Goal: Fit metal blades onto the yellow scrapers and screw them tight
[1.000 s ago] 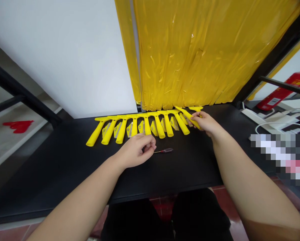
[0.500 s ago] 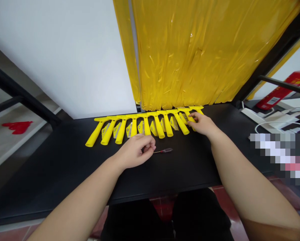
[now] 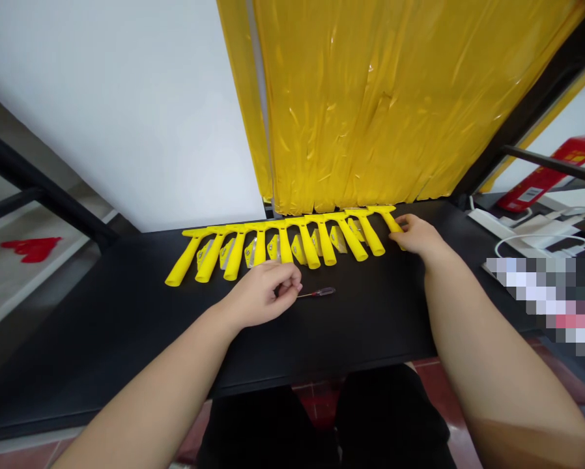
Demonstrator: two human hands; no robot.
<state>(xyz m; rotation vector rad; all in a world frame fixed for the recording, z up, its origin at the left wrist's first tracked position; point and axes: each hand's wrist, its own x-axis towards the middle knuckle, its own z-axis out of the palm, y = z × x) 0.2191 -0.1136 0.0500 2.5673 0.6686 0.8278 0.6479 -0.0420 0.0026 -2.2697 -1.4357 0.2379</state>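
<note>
Yellow T-shaped plastic handles (image 3: 260,244) lie side by side in a row on the black table, round grip ends towards me. Between many of them sit small yellow pieces (image 3: 341,240) with metal on them. My right hand (image 3: 417,236) has its thumb and fingers closed around the grip of the rightmost yellow handle (image 3: 389,216). My left hand (image 3: 268,293) rests curled in front of the row, fingertips pressed together; whether anything is inside is hidden. Just right of its fingertips lies a small screwdriver (image 3: 326,292) with a clear handle, shaft pointing at the hand.
A white panel (image 3: 126,117) and yellow plastic sheeting (image 3: 370,98) stand behind the row. To the right are a white power strip (image 3: 498,228) with cables and a red package (image 3: 551,169). A red object (image 3: 31,249) lies on the left shelf. Black frame bars flank both sides.
My right hand has moved right, from the second handle from the right to the rightmost one. The handle it left now shows fully. My left hand has stayed in place.
</note>
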